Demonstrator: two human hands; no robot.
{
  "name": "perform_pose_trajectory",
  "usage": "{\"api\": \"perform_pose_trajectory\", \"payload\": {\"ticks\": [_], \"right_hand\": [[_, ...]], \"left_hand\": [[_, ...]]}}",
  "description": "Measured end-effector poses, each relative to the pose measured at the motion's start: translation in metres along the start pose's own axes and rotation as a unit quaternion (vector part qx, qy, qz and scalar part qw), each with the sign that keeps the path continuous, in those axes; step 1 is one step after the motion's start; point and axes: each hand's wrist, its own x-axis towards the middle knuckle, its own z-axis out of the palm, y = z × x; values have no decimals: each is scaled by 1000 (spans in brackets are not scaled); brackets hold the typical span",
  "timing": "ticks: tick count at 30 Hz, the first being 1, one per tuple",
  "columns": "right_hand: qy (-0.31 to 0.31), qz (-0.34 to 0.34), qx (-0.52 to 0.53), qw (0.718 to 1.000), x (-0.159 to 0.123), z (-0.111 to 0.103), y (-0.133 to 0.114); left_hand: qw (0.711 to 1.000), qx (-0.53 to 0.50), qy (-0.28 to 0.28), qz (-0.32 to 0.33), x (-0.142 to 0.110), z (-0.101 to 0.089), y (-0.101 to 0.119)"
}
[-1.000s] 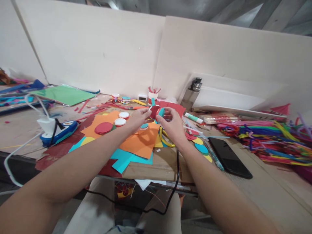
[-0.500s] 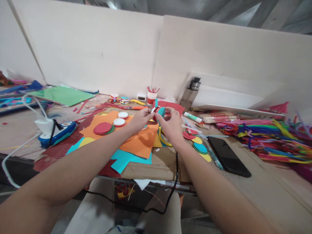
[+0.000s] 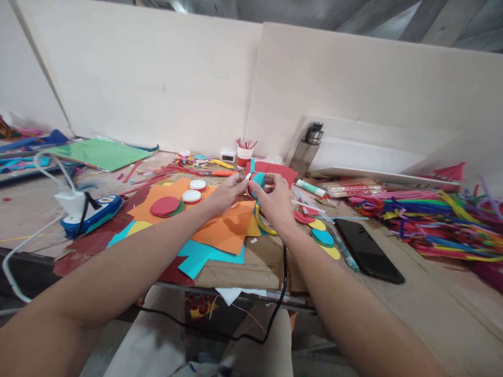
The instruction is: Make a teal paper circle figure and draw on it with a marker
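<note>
1. Currently both hands are up over the middle of the desk (image 3: 27, 209), working on one small round piece (image 3: 258, 181): red and white side, teal face.
2. Left hand (image 3: 228, 194): fingers partly curled, thumb and fingertips nearly closed at the piece's left edge, holding it.
3. Right hand (image 3: 280, 204): thumb and fingers curved part open, closed on the teal side. Piece sits between the two hands, raised above the papers, teal face tilted toward the right hand.
4. Below and left: orange paper (image 3: 223, 233), with teal paper (image 3: 196, 261) partly under it. Two white-topped round pieces (image 3: 192, 196) and a red paper circle (image 3: 164, 206) rest on the orange; a green circle pokes out under the red one.
5. Yellow loop (image 3: 267, 229) lies just beside the right wrist. Loose paper circles (image 3: 323, 237) are right of it, then a black phone (image 3: 369, 251), lying flat.
6. Behind the hands: red paper (image 3: 281, 172), a red-and-white cup (image 3: 244, 156) of red sticks, a small display (image 3: 227, 156).
7. Glue stick (image 3: 310, 188) lies near a bottle (image 3: 305, 155), which leans. Colored fuzzy stems (image 3: 428, 225) are piled far right.
8. Far left: green sheet (image 3: 102, 153), blue-and-white power strip (image 3: 94, 213) with plug.
</note>
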Motion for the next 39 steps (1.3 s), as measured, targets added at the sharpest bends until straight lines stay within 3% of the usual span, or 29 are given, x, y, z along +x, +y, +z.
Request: {"api": "perform_pose_trajectory", "payload": {"ticks": [6,16,20,24,29,35,39], "right_hand": [[-44,14,-26,999,7,-4,6],[-98,19,32,994,17,-11,13],[-186,-49,35,981,20,-27,7],[-260,-142,-38,954,19,-36,7],[-229,-199,-116,946,16,-34,9],[-223,-248,-111,936,19,-36,7],[-225,-238,-85,941,19,-40,5]], "left_hand": [[998,-42,-3,-54,0,-3,1],[984,-113,-14,-136,6,-8,2],[982,-123,-22,-140,6,-10,3],[983,-118,-32,-137,7,-14,1],[985,-107,-32,-130,8,-16,-2],[987,-100,-30,-122,5,-14,1],[988,-99,-27,-111,4,-14,4]]}}
